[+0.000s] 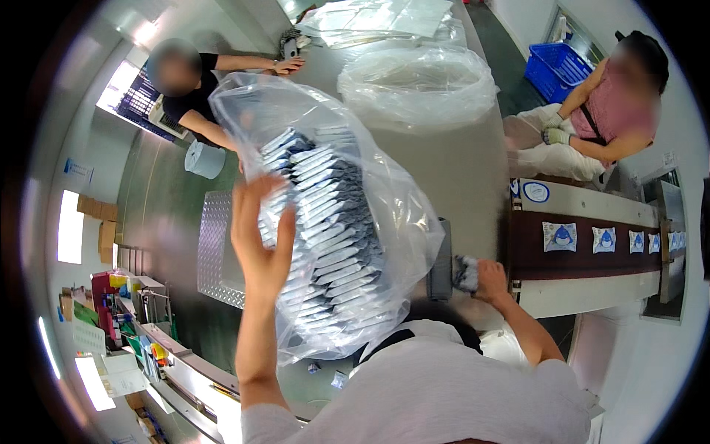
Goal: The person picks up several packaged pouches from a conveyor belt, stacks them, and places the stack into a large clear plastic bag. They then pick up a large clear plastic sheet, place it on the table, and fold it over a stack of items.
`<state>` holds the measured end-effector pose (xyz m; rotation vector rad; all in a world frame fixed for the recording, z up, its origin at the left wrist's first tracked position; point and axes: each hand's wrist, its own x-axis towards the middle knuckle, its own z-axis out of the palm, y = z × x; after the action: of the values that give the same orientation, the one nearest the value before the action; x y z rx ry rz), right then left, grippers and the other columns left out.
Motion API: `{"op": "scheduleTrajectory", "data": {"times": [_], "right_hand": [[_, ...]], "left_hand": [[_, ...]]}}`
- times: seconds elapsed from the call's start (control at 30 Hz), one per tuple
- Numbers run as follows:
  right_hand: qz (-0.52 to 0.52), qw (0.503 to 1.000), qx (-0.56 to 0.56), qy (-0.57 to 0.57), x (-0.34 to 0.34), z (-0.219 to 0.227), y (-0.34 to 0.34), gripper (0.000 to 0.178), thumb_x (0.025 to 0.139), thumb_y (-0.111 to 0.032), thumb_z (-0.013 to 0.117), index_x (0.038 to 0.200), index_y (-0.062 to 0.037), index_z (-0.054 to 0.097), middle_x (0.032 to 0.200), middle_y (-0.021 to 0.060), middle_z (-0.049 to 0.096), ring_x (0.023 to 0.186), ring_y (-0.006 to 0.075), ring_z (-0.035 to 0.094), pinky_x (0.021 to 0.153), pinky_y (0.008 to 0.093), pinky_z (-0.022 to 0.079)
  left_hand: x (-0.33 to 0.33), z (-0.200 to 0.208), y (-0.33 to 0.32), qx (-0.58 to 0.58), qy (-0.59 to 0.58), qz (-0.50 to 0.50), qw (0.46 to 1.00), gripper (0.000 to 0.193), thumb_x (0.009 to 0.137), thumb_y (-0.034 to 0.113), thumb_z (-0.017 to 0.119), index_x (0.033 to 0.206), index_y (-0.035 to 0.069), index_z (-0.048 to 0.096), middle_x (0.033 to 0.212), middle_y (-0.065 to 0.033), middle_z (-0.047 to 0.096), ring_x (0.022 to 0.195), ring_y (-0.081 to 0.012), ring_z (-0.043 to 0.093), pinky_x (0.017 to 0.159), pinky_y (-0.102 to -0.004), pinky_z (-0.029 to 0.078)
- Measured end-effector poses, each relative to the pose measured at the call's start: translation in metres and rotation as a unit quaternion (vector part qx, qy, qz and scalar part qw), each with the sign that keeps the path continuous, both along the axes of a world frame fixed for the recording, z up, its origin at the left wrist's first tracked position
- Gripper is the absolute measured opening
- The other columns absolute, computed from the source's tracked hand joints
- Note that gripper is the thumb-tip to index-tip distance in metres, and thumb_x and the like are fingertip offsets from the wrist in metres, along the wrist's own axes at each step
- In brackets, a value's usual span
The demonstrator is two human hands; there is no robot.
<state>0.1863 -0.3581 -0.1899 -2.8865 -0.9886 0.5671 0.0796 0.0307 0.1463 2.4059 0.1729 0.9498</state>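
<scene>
Clear bag (pixel 347 214) of stacked packets: long axis diagonal on worktop (pixel 458 170); left hand (pixel 259 237) spread flat against it; right hand (pixel 484 277), apart, closed on small packets (pixel 466 272).

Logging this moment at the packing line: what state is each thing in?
Clear plastic bag of stacked flat packets: full, tilted, open end cannot be seen.
Left hand: open, pressed flat against the bag.
Right hand: closed on a small packet.
Second clear plastic bag: open on the grey table.
Dark conveyor belt: carrying spaced blue-and-white packets.
</scene>
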Motion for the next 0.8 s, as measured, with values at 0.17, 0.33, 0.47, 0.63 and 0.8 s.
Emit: {"op": "scheduleTrajectory", "data": {"times": [0.17, 0.33, 0.47, 0.63, 0.8], "right_hand": [[-0.246, 0.829, 0.469, 0.179, 0.035, 0.102, 0.038, 0.069, 0.058, -0.019, 0.081, 0.115, -0.0003, 0.049, 0.104, 0.0125, 0.061, 0.093, 0.0225, 0.060, 0.081, 0.0318, 0.048], [0.091, 0.612, 0.579, 0.531, 0.023, 0.169, 0.140, 0.069, 0.056, -0.013, 0.084, 0.118, -0.0032, 0.055, 0.115, 0.0092, 0.058, 0.107, 0.0205, 0.054, 0.090, 0.0359, 0.042], [0.178, 0.666, 0.509, 0.515, 0.018, 0.209, 0.291, 0.098, 0.054, -0.026, 0.086, 0.134, -0.0036, 0.035, 0.127, 0.0135, 0.049, 0.118, 0.0262, 0.046, 0.098, 0.0344, 0.036], [0.069, 0.883, 0.436, 0.162, 0.090, 0.226, 0.414, 0.097, 0.056, -0.027, 0.083, 0.134, -0.0027, 0.032, 0.125, 0.0157, 0.048, 0.119, 0.0300, 0.045, 0.100, 0.0389, 0.034], [0.159, 0.958, 0.152, -0.185, 0.141, 0.192, 0.497, 0.087, 0.050, -0.029, 0.083, 0.124, -0.0048, 0.042, 0.117, 0.0149, 0.053, 0.112, 0.0312, 0.049, 0.099, 0.0476, 0.033]], "left_hand": [[0.067, 0.036, 0.076, 0.305, -0.069, 0.198, 0.929, 0.065, 0.072, 0.012, 0.071, 0.130, 0.009, 0.041, 0.128, -0.0198, 0.037, 0.119, -0.0351, 0.032, 0.089, -0.0440, 0.039], [0.116, 0.042, 0.156, 0.187, 0.109, 0.296, 0.930, 0.047, 0.071, 0.016, 0.071, 0.114, 0.009, 0.053, 0.107, -0.0213, 0.057, 0.087, -0.0381, 0.061, 0.071, -0.0443, 0.049], [0.130, 0.055, 0.235, 0.249, 0.072, 0.195, 0.946, 0.019, 0.074, 0.013, 0.066, 0.092, 0.007, 0.063, 0.085, -0.0168, 0.064, 0.071, -0.0371, 0.064, 0.064, -0.0432, 0.051], [0.127, 0.082, 0.268, 0.239, 0.094, 0.126, 0.958, 0.007, 0.076, 0.011, 0.063, 0.081, 0.008, 0.065, 0.080, -0.0143, 0.065, 0.076, -0.0347, 0.063, 0.067, -0.0419, 0.050], [0.125, 0.079, 0.244, 0.263, 0.066, 0.085, 0.959, 0.006, 0.076, 0.007, 0.061, 0.080, 0.002, 0.062, 0.084, -0.0127, 0.063, 0.077, -0.0334, 0.060, 0.068, -0.0401, 0.047]]}}
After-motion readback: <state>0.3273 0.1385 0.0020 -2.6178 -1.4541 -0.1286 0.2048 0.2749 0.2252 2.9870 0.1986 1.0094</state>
